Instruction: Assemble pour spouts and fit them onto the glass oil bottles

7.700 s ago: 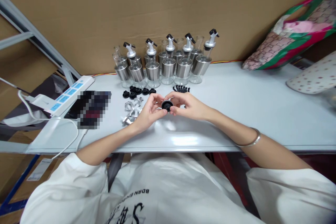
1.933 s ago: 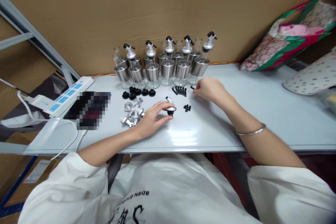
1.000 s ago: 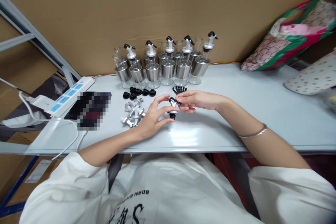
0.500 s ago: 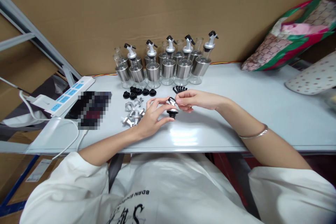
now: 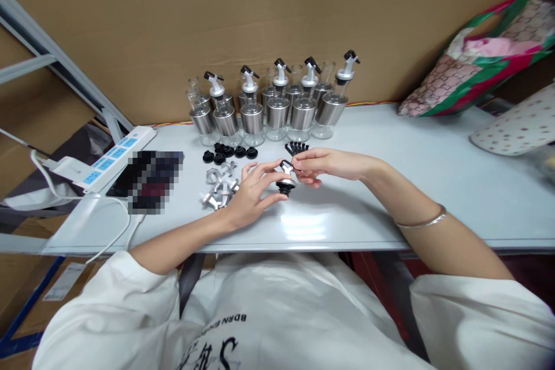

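Note:
Between the fingers of my left hand (image 5: 255,189) is a bottle pourer (image 5: 286,182), silver with a black ribbed stopper below and a black flip cap on top. It is held upright just above the table. My right hand (image 5: 317,166) pinches at the side of the black cap, fingertips closed on it. Left of the pourer lie loose silver pourer tops (image 5: 222,185) in a heap. Several black ribbed stoppers (image 5: 228,151) sit behind them. A row of small black caps (image 5: 297,147) lies just beyond my right hand.
Glass bottles with steel sleeves (image 5: 253,118) stand along the back, several fitted with pourers. On the left are a power strip (image 5: 115,157), a blurred dark phone-like object (image 5: 121,181) and a white cable (image 5: 128,214). A patterned bag (image 5: 459,78) leans at the right.
My right hand has shifted slightly to the right, still at the pourer's cap. The left hand keeps hold of the pourer in nearly the same place.

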Action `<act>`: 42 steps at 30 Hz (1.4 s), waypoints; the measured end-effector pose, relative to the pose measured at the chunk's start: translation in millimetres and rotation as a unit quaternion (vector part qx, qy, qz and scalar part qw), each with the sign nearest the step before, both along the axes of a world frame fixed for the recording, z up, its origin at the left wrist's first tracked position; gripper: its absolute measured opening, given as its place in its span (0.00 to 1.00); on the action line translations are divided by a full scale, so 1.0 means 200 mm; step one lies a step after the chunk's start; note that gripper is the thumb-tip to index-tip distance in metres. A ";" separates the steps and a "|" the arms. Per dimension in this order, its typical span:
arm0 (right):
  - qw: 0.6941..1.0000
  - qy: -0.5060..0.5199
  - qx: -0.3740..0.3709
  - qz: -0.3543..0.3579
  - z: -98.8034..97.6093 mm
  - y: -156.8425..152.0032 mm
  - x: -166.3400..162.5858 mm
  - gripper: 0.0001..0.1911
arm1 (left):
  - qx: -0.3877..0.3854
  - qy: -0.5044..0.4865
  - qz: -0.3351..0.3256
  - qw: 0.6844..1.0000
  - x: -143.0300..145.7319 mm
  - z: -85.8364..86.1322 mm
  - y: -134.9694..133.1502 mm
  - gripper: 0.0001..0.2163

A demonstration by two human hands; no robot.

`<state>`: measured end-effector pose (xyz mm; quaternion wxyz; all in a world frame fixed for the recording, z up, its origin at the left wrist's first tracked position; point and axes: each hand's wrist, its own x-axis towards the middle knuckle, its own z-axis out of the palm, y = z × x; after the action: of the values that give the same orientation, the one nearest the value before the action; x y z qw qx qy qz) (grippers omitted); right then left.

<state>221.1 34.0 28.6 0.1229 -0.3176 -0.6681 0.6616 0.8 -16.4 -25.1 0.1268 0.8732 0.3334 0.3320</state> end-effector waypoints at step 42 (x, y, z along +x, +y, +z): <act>0.968 -0.057 0.243 0.033 -0.05 -0.07 -0.08 0.30 | 0.080 -0.017 -0.022 0.996 -0.02 -0.03 0.03 0.10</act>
<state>205.2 20.0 19.5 0.1360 -0.2928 -0.8251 0.4637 -3.0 -11.2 -32.1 0.0694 0.8817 0.2844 0.3700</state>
